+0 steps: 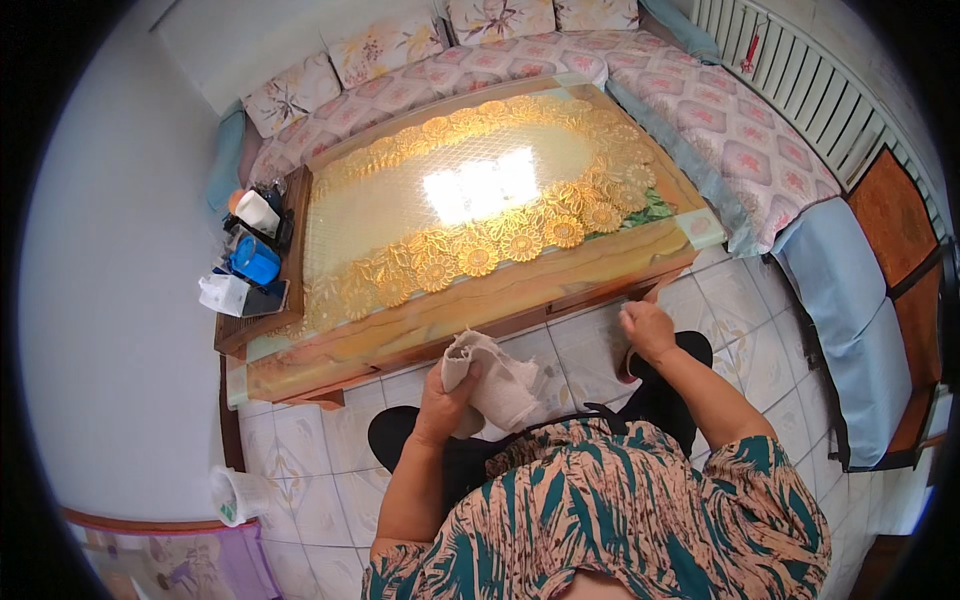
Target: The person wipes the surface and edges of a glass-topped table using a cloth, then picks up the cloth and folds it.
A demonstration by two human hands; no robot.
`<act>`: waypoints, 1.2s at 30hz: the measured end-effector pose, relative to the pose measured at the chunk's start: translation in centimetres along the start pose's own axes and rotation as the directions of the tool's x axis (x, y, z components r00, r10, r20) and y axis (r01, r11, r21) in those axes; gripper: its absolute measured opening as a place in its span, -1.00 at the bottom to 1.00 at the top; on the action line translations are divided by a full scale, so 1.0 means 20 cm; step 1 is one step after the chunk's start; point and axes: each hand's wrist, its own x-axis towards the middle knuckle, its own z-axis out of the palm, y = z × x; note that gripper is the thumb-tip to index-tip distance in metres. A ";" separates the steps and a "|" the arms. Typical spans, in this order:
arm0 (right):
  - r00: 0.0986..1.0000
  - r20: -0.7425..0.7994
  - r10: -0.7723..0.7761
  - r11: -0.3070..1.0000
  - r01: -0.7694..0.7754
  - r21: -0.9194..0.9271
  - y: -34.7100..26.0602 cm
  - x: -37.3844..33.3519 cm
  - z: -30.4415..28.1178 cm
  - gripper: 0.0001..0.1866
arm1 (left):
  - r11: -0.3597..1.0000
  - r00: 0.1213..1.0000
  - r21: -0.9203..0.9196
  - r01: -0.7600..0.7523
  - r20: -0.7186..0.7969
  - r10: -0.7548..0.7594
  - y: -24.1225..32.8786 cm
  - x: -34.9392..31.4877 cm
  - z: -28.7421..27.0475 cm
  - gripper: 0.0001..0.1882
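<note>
Clamped in the left hand (442, 405): a pale cloth (508, 392), draped to the right of that grip. Farther right, apart from the cloth: the right hand (648, 331), curled, too indistinct to tell whether gripping anything. Beyond both grips: a table (470, 305) with a gold cover (522, 244).

No readable text, no legible labels, brands, numbers or signs
</note>
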 end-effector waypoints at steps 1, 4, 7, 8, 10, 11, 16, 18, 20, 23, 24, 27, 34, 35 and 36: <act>0.995 0.023 -0.098 0.987 0.094 0.132 -0.04 -0.02 -0.01 -0.79 | 0.999 1.000 0.048 0.004 0.015 -0.005 -0.02 0.02 -0.01 -0.74; 0.938 0.149 -0.312 0.793 0.171 0.585 -0.34 -0.02 -0.08 -0.80 | 1.000 0.999 -0.018 0.012 0.053 -0.011 -0.01 0.03 0.03 -0.75; 0.856 0.366 -0.365 0.457 -0.177 0.871 -0.62 0.00 -0.19 -0.76 | 0.994 0.986 -0.008 0.106 0.130 -0.104 0.03 0.02 0.04 -0.72; 0.828 0.392 -0.401 0.417 -0.216 0.883 -0.68 0.01 -0.20 -0.75 | 0.994 0.985 0.014 0.109 0.132 -0.110 0.05 0.02 0.05 -0.73; 0.790 0.434 -0.434 0.320 -0.316 0.893 -0.73 0.02 -0.19 -0.75 | 0.993 0.982 0.048 0.111 0.151 -0.117 0.07 0.03 0.08 -0.73; 0.775 0.454 -0.439 0.255 -0.377 0.890 -0.73 0.01 -0.14 -0.75 | 0.993 0.980 0.049 0.110 0.163 -0.116 0.07 0.04 0.09 -0.73; 0.797 0.373 -0.475 0.078 -0.383 0.920 -0.83 -0.01 -0.18 -0.71 | 0.993 0.990 -0.063 0.101 0.108 -0.093 0.05 0.03 0.11 -0.78; 0.799 0.384 -0.462 0.061 -0.403 0.913 -0.85 -0.01 -0.20 -0.72 | 0.990 0.979 -0.001 0.139 0.151 -0.137 0.00 0.03 0.09 -0.79; 0.794 0.377 -0.477 0.112 -0.370 0.922 -0.86 -0.01 -0.20 -0.72 | 0.987 0.971 0.024 0.162 0.172 -0.164 -0.03 0.04 0.07 -0.79; 0.804 0.325 -0.498 0.228 -0.241 0.943 -0.88 -0.01 -0.17 -0.75 | 0.984 0.967 0.025 0.175 0.185 -0.177 -0.05 0.05 0.07 -0.80; 0.830 0.287 -0.479 0.233 -0.196 0.953 -0.88 -0.01 -0.15 -0.77 | 0.985 0.965 0.042 0.168 0.199 -0.173 -0.06 0.06 0.07 -0.79; 0.904 0.003 -0.427 0.524 0.245 0.816 -0.88 0.00 -0.17 -0.86 | 0.983 0.966 0.135 0.126 0.207 -0.152 -0.05 0.07 0.09 -0.81; 0.790 -0.288 -0.541 0.737 0.610 0.292 -0.84 0.04 -0.14 -0.98 | 0.970 0.973 0.221 0.102 0.183 -0.144 0.00 0.05 0.14 -0.75; 0.794 -0.368 -0.483 0.818 0.559 0.133 -0.64 0.17 0.06 -0.94 | 0.973 0.968 0.222 0.063 0.223 -0.113 0.01 0.05 0.17 -0.74; 0.779 -0.452 -0.434 0.877 0.480 -0.015 -0.43 0.29 0.22 -0.88 | 0.974 0.962 0.226 0.025 0.259 -0.085 0.02 0.04 0.17 -0.73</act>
